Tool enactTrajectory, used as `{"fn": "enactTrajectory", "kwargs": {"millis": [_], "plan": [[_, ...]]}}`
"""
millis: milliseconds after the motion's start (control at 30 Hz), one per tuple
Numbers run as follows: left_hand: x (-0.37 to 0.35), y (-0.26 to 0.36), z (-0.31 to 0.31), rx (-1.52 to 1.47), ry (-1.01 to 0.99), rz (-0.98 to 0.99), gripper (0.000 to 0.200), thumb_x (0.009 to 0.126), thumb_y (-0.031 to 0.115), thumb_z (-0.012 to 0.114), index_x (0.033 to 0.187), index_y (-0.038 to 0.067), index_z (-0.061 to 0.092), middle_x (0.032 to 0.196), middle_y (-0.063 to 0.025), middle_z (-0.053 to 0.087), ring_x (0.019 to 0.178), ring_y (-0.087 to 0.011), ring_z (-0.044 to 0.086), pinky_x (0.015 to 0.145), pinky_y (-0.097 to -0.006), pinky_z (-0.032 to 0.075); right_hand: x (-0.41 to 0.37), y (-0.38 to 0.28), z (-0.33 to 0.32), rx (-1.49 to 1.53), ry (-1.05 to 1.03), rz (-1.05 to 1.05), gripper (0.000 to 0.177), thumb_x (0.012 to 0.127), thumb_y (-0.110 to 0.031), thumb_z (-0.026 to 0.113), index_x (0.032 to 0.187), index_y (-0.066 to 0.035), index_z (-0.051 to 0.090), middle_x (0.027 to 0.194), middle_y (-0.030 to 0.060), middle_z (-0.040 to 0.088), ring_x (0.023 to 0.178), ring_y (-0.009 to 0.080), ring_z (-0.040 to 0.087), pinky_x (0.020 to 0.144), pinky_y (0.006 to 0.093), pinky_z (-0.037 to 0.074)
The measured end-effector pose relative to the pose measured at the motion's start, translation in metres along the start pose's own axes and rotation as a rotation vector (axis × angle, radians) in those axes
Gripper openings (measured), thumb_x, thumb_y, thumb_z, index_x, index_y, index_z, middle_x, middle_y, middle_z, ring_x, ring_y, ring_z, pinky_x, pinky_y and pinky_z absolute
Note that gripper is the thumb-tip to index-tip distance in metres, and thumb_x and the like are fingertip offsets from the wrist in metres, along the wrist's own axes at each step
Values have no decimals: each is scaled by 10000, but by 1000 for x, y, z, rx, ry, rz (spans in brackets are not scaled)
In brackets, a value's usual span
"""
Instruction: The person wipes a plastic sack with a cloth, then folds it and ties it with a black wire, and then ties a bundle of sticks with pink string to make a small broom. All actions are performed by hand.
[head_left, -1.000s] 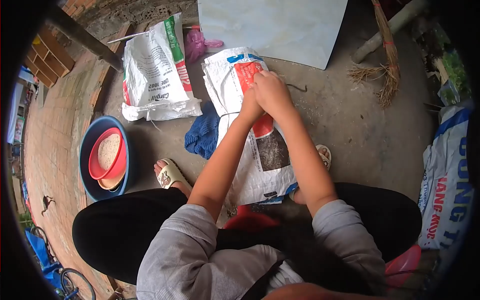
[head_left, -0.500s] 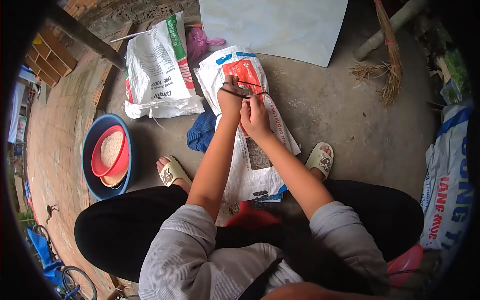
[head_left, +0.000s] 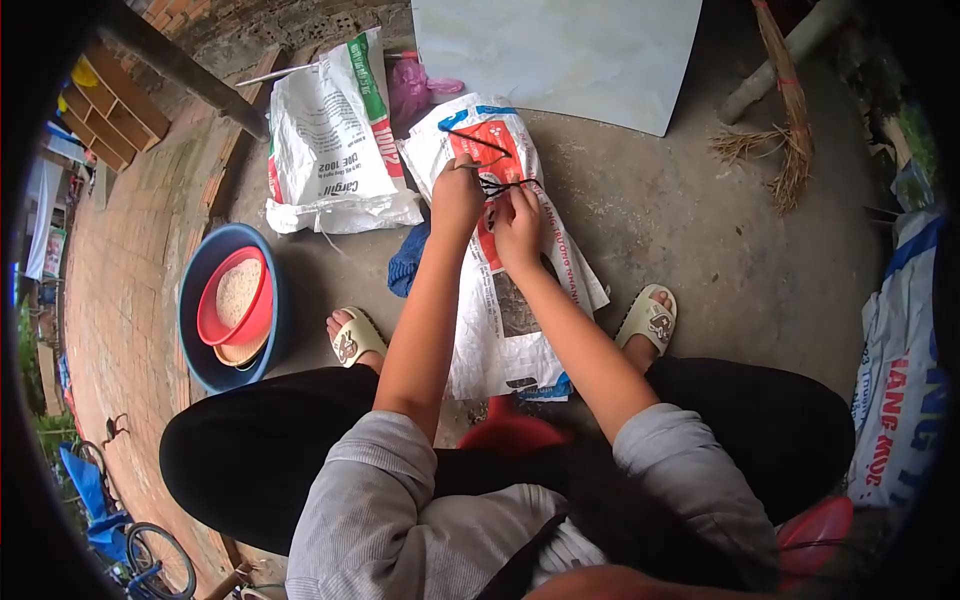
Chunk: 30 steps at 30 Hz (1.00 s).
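Note:
A black cord (head_left: 494, 186) stretches between my two hands, bunched in several strands, with a loose length angling up over the sack's red panel. My left hand (head_left: 457, 200) is closed on the cord at the left. Lower and to the right, my right hand (head_left: 518, 232) pinches the bunched strands. Beneath both hands, flat white printed sacks (head_left: 488, 350) lie in a pile between my feet. The fingertips are partly hidden by the hands. Blue knitted cloth (head_left: 407, 262) pokes out beside the pile, left of my forearm.
At left stands a blue basin (head_left: 190, 340) holding a red bowl (head_left: 262, 318) of pale grain. A Cargill sack (head_left: 335, 140) and a pink plastic bag (head_left: 408, 92) lie beyond. A pale board (head_left: 560, 60), a straw broom (head_left: 790, 120) and a red stool (head_left: 512, 432) are also around.
My hands have shifted slightly, with the left now a little lower. The cord between them is more spread out, and a loose length now reaches farther up over the sack.

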<state>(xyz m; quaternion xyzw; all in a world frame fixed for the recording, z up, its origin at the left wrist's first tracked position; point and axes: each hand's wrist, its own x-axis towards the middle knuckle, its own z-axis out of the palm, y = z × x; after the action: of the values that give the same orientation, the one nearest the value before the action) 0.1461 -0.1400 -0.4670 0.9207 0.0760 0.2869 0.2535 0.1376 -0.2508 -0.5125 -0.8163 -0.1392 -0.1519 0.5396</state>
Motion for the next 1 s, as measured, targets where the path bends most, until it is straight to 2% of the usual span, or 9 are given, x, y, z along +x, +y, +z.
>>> {"fn": "enactTrajectory", "kwargs": {"millis": [200,300,467,500,567,667,767,833,1000], "plan": [[-1,-11,-9,-214,-212,42,163,892,118,512,863,-32,568,780,-208,600,729,-371,587,652,-390,454,21,20,-13,110,-196,88,236,791,-229,658,856,-3,652,907,133,561,783,281,581,687,349,459],[-1,-9,-12,-498,-393,-180,191,922,163,503,926,-4,594,745,-121,587,684,-212,583,656,-341,453,21,12,-18,39,-233,22,255,809,-261,651,838,-7,655,904,124,551,779,263,582,685,342,459],[-4,-1,-5,-1196,-310,-466,221,962,216,450,923,45,583,823,-11,562,794,-151,523,774,-268,409,31,16,-25,234,-542,86,322,924,-276,523,855,19,631,788,70,553,796,163,530,707,308,428],[-5,-3,-4,-1435,-209,-486,221,962,224,450,967,37,569,788,-8,534,773,-152,515,777,-270,408,31,16,-29,449,-651,375,349,955,-285,468,837,12,609,694,22,525,646,128,500,612,265,420],[-3,-10,1,-1774,-60,-457,264,957,229,465,1127,35,520,716,10,452,713,-134,485,733,-282,414,40,19,-39,415,-785,486,349,960,-287,455,834,4,600,662,5,503,585,120,474,568,257,409],[-1,-6,-2,-1798,-54,-496,272,951,229,482,1145,41,520,730,5,448,695,-107,461,661,-276,401,44,23,-49,536,-953,764,381,965,-329,432,799,-17,573,610,-31,451,500,96,437,480,263,385],[10,-7,-7,-1534,-158,-519,265,942,234,510,1110,35,559,632,43,380,560,-68,357,532,-237,329,35,27,-45,174,-621,451,405,939,-327,434,754,3,579,655,101,621,548,263,578,551,414,446],[14,-22,-6,-1279,-217,-545,248,943,220,511,1043,7,587,557,68,309,475,-50,265,465,-219,266,33,45,-54,-235,-490,-88,375,921,-317,438,760,-19,597,665,192,612,611,376,597,593,476,456],[-8,-80,18,-1282,14,-883,194,926,187,528,941,8,599,530,32,366,436,-82,338,404,-246,279,35,79,-104,-514,-639,-224,351,907,-311,448,751,-39,607,698,225,597,673,408,589,618,496,461]]}}
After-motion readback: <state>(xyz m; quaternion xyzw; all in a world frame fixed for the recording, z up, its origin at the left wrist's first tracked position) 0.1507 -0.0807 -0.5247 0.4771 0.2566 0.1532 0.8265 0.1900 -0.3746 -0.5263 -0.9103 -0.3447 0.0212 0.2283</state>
